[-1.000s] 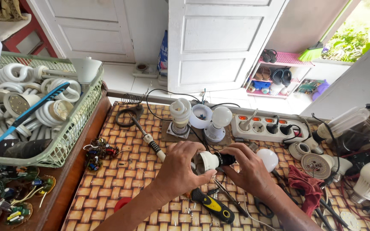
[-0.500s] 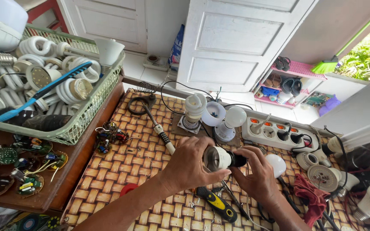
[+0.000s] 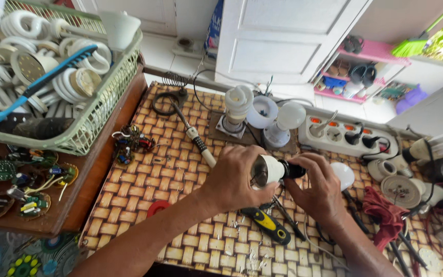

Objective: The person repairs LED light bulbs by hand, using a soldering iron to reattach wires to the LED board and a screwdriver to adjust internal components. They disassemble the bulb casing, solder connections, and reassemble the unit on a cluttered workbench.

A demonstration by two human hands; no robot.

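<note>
Head view: both hands meet over the middle of the desk, which is covered by a woven mat. The left hand is curled around a white bulb base, its open end turned toward the camera. The right hand pinches a dark socket that sits on the base's narrow end. The base is lifted off the desk, just in front of a small board carrying a spiral lamp and a round bulb.

As far as can be judged, the bulb is partway through: its dome is off and the socket is being mated to or parted from the cap; which, I cannot tell. A yellow-handled screwdriver lies under the hands, and a soldering iron lies to the left, neither held.

A green basket at the left holds many old lamps. Loose circuit boards lie below it. A white power strip sits behind. A blue package stands on the floor by the white door; its print is too small to make out.
</note>
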